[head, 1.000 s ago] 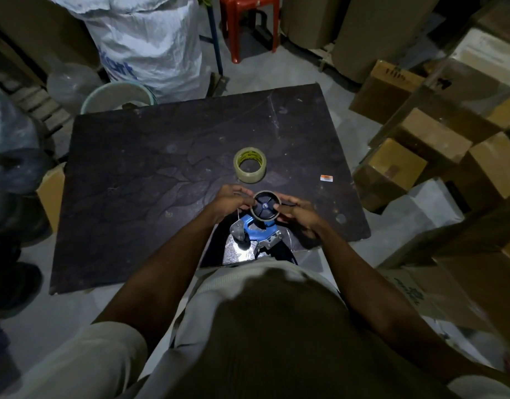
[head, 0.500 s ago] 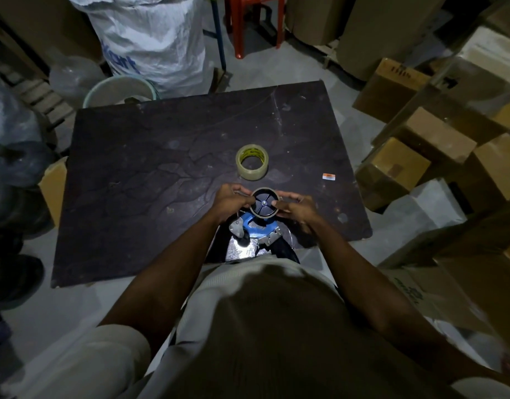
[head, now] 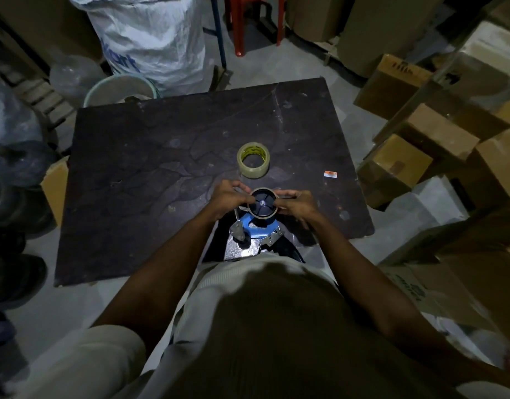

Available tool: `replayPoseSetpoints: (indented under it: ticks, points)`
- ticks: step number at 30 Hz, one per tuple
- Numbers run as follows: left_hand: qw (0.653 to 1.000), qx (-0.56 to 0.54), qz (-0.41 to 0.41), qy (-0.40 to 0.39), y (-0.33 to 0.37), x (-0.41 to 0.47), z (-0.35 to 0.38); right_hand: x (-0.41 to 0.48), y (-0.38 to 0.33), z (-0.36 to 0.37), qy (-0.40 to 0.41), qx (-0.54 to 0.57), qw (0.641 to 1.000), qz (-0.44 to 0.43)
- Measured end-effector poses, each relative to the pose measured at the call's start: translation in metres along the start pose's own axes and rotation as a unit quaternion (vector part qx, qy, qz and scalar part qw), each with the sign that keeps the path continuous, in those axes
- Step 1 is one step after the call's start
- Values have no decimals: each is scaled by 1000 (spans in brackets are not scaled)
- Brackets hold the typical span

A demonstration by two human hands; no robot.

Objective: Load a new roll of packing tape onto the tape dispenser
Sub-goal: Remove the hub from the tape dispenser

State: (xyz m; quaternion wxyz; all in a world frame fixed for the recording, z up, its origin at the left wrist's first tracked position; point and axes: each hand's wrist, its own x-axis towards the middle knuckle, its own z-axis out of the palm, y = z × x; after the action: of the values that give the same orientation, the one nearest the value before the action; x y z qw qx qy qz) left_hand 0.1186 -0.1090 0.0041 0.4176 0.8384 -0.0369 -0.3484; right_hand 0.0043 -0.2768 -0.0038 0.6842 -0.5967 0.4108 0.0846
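Observation:
A blue tape dispenser sits at the near edge of the dark table, its black spool wheel facing up. A thin brown cardboard core rings that wheel. My left hand grips the core's left side and my right hand grips its right side. A full roll of clear packing tape lies flat on the table just beyond my hands, untouched.
A small orange-and-white sticker lies on the table to the right. Cardboard boxes crowd the right side. A white sack, a pale bucket and a red stool stand beyond the far edge.
Both hands stay on the core around the spool wheel, shifting only slightly. The tape roll has not moved.

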Motion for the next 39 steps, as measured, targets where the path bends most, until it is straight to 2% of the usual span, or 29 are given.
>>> replayPoseSetpoints:
  ticks: [4, 9, 17, 22, 24, 26, 27, 29, 31, 35, 39]
  points:
    - [998, 40, -9, 40, 1, -3, 6, 1, 0, 5, 33, -14, 999, -9]
    - [995, 84, -14, 57, 5, -7, 6, 8, 5, 13, 91, -95, 991, -22]
    - [984, 141, -3, 105, 10, -11, 12, 4, 2, 25, 158, -167, 973, -29]
    - [961, 226, 47, 151, 12, -18, 22, 2, 1, 34, 216, -280, 932, -84]
    - [957, 234, 63, 158, 16, -17, 20, 1, -1, 33, 207, -290, 930, -88]
    - [966, 210, 52, 139, 21, -12, 12, 4, -4, 27, 176, -258, 947, -75]
    - [979, 163, 43, 117, 23, -9, 7, 4, -5, 23, 150, -207, 965, -56]
    - [998, 16, 34, 51, 28, -4, 0, 3, -11, 14, 85, -77, 993, -18]
    - [994, -101, 49, 8, 28, -1, -5, 3, -16, 2, 63, -19, 998, -21]
    - [986, -154, 51, 30, 18, 4, -13, 6, -16, -25, 108, 32, 993, -38]
    - [989, -128, 32, 67, -1, 9, -17, 8, 0, -40, 218, 12, 976, -16]
